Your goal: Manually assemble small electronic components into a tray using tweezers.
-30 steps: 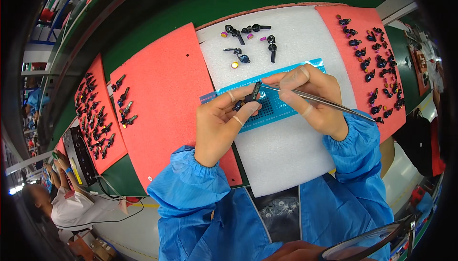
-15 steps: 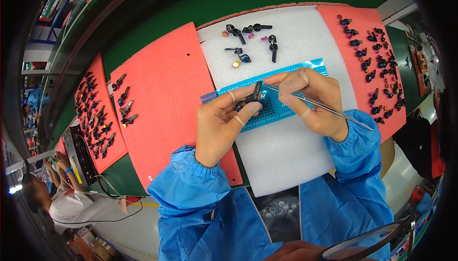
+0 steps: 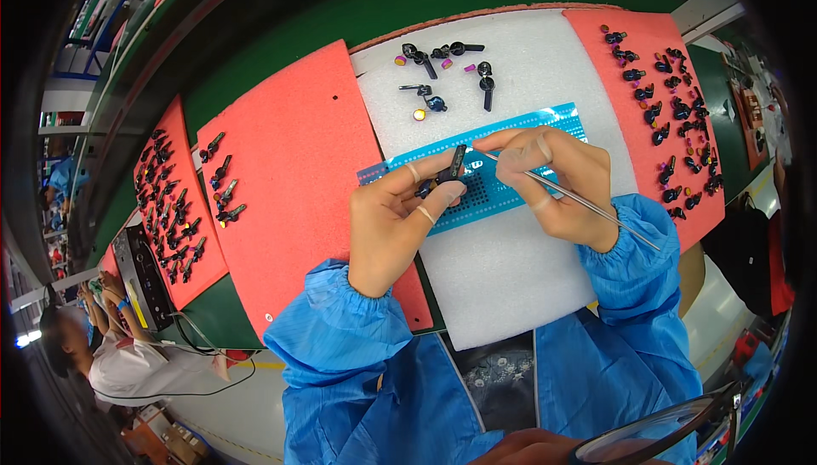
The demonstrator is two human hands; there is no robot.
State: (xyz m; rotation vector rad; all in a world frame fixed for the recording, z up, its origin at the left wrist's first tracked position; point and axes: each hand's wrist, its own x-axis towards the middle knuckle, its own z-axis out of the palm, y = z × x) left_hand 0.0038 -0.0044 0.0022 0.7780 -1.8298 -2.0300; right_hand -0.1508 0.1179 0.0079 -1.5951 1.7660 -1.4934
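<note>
My left hand [image 3: 393, 220], fingers pinched, holds a small black earbud part with a stem [image 3: 458, 164] above a blue sheet [image 3: 553, 125]. The sheet carries a grid of small black dots [image 3: 477, 195] and rows of pale marks along its edges. In my right hand [image 3: 562, 177] is a pair of thin metal tweezers [image 3: 596, 212], gripped like a pen. Their tip is just right of the earbud part's stem, slightly apart from it; whether it carries anything is too small to see. Thin pale covers are on some fingertips of both hands.
Under the sheet lies a white foam mat [image 3: 502, 286], with several black earbud parts [image 3: 436, 104] and small round pieces [image 3: 419, 114] at its far end. Red foam mats [image 3: 289, 167] flank it, holding rows of similar parts [image 3: 681, 109]. Another person [image 3: 128, 363] sits at far left.
The tweezers have tilted a little, and their tip has drawn slightly right, away from the earbud part's stem. My left hand is nearly still.
</note>
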